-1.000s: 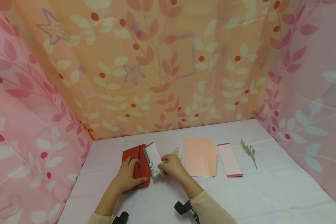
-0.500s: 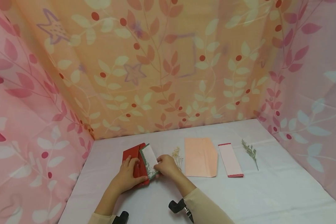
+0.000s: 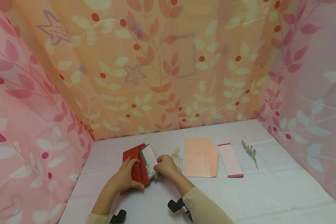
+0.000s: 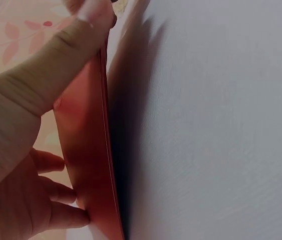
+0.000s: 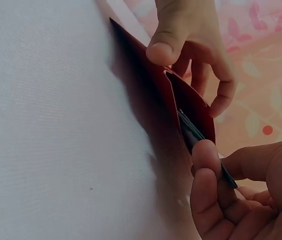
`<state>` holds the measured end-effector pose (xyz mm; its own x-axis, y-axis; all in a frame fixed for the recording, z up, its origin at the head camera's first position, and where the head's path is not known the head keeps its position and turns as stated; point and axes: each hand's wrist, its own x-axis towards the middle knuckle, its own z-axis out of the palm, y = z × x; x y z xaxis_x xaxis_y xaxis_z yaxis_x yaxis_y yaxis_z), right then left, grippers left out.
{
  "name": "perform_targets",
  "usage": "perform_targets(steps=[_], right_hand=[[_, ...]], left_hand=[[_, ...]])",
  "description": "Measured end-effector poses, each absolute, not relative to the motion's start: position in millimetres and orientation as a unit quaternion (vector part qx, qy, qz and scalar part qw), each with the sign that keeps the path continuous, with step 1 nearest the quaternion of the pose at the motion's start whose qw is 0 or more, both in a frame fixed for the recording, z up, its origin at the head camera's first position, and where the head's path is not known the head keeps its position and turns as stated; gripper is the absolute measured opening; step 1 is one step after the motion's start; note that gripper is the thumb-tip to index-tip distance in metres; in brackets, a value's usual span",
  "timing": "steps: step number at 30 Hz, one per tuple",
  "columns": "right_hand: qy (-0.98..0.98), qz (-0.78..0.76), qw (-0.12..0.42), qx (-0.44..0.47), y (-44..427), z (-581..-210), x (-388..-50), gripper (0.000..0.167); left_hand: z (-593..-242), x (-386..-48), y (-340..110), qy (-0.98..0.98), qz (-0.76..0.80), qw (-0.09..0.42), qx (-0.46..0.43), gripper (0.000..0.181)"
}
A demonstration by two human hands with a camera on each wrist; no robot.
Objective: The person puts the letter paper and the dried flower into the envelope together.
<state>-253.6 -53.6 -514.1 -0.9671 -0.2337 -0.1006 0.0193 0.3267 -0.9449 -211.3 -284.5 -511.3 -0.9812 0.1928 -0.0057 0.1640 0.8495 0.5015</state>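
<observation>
I can bring a hand in along the white tabletop (image 3: pixel 152 207) between the two wrists, nearer than both sets of fingers. Left of the right hand's (image 3: pixel 168 166) fingertips, the red envelope (image 3: pixel 130 153) blocks me; its parted layers leave a narrow gap beside the pinched card (image 3: pixel 149 155). Past that, the left hand (image 3: pixel 124 179) bars the way. Beyond the right knuckles, a dried sprig (image 3: pixel 176 152) and peach envelope (image 3: pixel 197 157) obstruct.

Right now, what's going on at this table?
A person's left hand holds a red envelope while the right hand pinches a green-edged card. The card's end is at the envelope's opening; how far in is unclear. A peach envelope, a pink card, a yellow sprig and a green sprig lie on the table.
</observation>
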Motion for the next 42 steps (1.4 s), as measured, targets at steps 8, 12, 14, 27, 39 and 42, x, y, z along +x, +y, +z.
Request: perform_targets(steps=[8,12,14,27,39,42], right_hand=[[0.806,-0.579,0.102,-0.068,-61.9,-506.4,-248.1,0.03],[0.792,-0.596,0.117,-0.064,-68.5,-504.7,-245.8,0.031],[0.784,-0.603,0.132,-0.064,-72.1,-505.4,-244.6,0.029],[0.78,-0.603,0.155,-0.065,-83.9,-509.5,-245.5,0.036],[0.874,-0.469,0.046,-0.119,-87.1,-505.7,-259.8,0.012],[0.868,-0.479,0.044,-0.121,-87.3,-506.7,-263.6,0.024]], left_hand=[[-509.0,-210.3,-280.1,0.964,0.245,0.02,0.103,0.11],[-510.8,-208.6,-279.2,0.964,0.246,0.012,0.104,0.109],[-512.7,-207.6,-279.4,0.963,0.246,0.01,0.107,0.109],[-515.2,-210.9,-281.4,0.968,0.231,0.003,0.1,0.111],[-512.4,-210.8,-280.2,0.968,0.231,-0.001,0.096,0.107],[-512.4,-211.0,-280.2,0.968,0.234,0.001,0.094,0.106]])
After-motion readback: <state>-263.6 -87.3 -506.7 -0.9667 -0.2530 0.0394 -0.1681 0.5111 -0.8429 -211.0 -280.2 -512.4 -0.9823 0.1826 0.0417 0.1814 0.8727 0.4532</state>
